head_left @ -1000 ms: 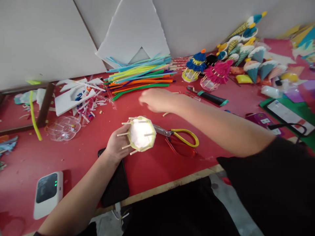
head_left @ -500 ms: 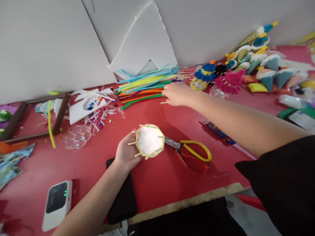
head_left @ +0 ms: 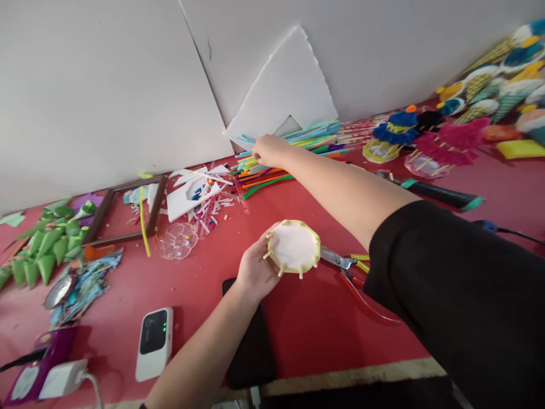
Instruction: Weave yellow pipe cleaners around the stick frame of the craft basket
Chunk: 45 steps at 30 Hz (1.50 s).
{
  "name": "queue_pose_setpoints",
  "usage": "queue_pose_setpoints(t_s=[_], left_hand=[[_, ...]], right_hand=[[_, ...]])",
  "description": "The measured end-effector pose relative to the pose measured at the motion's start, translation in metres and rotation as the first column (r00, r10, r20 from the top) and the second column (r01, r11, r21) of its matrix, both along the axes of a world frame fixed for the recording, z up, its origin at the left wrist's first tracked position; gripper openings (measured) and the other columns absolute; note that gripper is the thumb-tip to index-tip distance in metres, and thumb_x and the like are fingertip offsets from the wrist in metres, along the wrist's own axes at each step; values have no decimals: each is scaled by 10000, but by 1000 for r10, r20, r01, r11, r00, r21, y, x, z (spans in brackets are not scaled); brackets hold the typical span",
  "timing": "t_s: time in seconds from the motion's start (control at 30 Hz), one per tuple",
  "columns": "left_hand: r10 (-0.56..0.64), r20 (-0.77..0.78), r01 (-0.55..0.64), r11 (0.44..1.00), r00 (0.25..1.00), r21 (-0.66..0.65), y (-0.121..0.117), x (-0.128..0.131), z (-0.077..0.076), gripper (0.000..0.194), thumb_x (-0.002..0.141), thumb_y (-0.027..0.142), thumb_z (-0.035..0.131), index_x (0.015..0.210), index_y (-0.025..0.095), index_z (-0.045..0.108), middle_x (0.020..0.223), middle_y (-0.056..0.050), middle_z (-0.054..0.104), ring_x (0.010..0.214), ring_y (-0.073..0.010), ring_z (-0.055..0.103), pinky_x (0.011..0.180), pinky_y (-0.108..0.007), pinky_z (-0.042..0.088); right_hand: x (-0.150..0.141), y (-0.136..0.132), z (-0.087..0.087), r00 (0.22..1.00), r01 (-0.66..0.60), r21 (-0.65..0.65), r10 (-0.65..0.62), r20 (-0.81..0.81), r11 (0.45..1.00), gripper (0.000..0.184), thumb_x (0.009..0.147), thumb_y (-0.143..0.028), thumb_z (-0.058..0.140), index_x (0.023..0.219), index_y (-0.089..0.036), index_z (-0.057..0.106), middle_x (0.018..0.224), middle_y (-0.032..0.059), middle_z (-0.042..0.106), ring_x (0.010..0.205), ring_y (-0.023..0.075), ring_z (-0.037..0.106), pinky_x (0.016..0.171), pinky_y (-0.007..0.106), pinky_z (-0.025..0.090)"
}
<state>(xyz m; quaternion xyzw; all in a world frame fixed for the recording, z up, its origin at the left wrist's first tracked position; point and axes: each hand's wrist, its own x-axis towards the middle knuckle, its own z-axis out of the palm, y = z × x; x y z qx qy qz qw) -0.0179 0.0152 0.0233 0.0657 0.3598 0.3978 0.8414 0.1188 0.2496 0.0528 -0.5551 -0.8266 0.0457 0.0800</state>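
My left hand (head_left: 258,270) holds a small white octagonal base (head_left: 294,245) with a yellow rim from below and the side. Short pale sticks stand up around its edge. At the back of the table, my right hand (head_left: 270,151) is over a pile of coloured pipe cleaners (head_left: 272,177), touching its left part. Its fingers are curled downward, and their tips are mostly hidden, so I cannot make out what is between them. Scissors (head_left: 340,261) with yellow and red handles lie just right of the base, partly behind my right sleeve.
A black phone (head_left: 251,352) lies under my left forearm, with a white device (head_left: 154,343) to its left. Foam scraps (head_left: 191,193), a clear flower-shaped tray (head_left: 176,241) and a brown frame (head_left: 106,213) are at left. Blue (head_left: 398,128) and pink (head_left: 451,142) tasselled models stand at right.
My right hand has gone from the table's middle, past the pile's right end, to its left part. My left hand keeps hold of the base. The view has swung left.
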Motion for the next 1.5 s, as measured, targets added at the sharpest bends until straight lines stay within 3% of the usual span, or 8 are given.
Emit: queue_pose_setpoints(t_s=[0.23,0.4,0.6,0.83,1.1,1.27,1.33,1.5], left_hand=[[36,-10,-36,998,999,-42,1,-1,-8,149,966,157,571,932,146,716,755,-32,754,662,-157,730,587,-224,552],[128,-92,-132,991,987,-33,1,1,-7,192,984,178,594,1126,196,721,770,6,722,641,-127,679,614,-225,566],[184,-88,-178,981,979,72,1,4,-8,257,984,182,605,1207,256,709,894,7,736,703,-115,664,674,-199,569],[189,-114,-185,982,975,43,1,2,-6,170,973,177,609,1105,233,702,909,-7,745,765,-143,711,689,-239,598],[211,-103,-208,977,972,38,3,5,-4,149,1017,206,527,1084,202,660,881,-23,756,744,-153,739,640,-262,617],[228,-88,-223,972,970,68,2,6,-4,226,934,36,505,961,210,646,908,13,770,731,-134,747,678,-267,631],[254,-107,-245,966,961,87,2,7,-4,299,895,-22,506,985,220,657,936,33,777,788,-123,761,788,-279,638],[271,-141,-254,959,952,126,3,9,-6,219,981,77,514,1046,182,695,952,-14,796,791,-119,764,814,-251,628]], right_hand=[[11,1,7,990,66,84,-55,-129,994,365,998,-151,430,1255,-118,688,1232,154,727,1139,253,657,953,337,455],[20,2,26,875,203,69,-149,-461,977,242,1002,-182,500,1181,-151,659,1005,17,723,863,125,605,786,234,422],[30,0,67,821,116,198,19,-571,973,150,993,-167,573,1124,-176,646,801,-98,537,750,48,437,755,146,357],[31,-12,99,855,-22,193,118,-505,981,169,963,-61,563,1073,-137,667,823,-90,661,726,41,472,678,174,322],[36,-22,127,773,30,381,220,-595,924,231,946,-106,635,1159,-85,722,887,-48,684,741,33,540,737,175,403],[39,-91,125,597,-96,549,489,-636,831,251,1021,-199,541,1146,-123,744,915,-61,683,800,33,564,803,182,426],[44,-139,109,646,-98,547,471,-600,831,250,1011,-256,538,1069,-170,766,862,-61,671,792,62,586,767,212,437],[60,-234,46,916,100,350,51,-398,931,268,1027,-349,517,1208,-254,690,977,50,746,819,187,679,769,346,555]])
